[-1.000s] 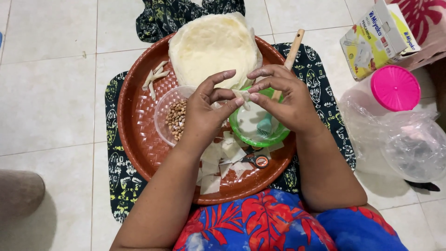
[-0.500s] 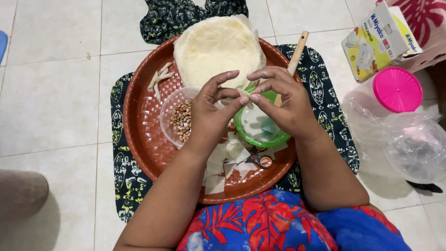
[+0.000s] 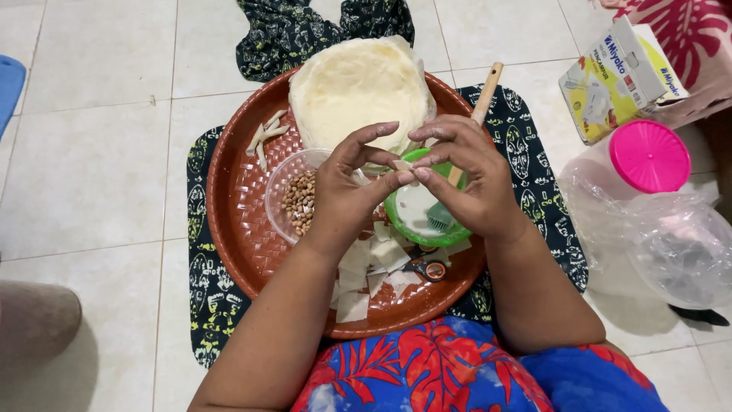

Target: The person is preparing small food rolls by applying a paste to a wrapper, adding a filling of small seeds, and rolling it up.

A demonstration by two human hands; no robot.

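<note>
Over a red woven tray (image 3: 229, 206) on tiled floor (image 3: 99, 168), both hands' fingers (image 3: 396, 180) pinch a small pastry piece (image 3: 402, 165).

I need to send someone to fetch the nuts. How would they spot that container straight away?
Look at the round brown woven tray on the floor. The clear plastic bowl sits left of centre on it, beside the left hand. Unlike the green bowl, it holds brown peanuts.

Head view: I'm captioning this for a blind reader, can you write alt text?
Both hands, left hand and right hand, pinch a small pale dough piece between fingertips above a round brown woven tray. The tray holds a stack of pale wrappers, a clear bowl of peanuts, a green bowl and cut dough squares.
</note>
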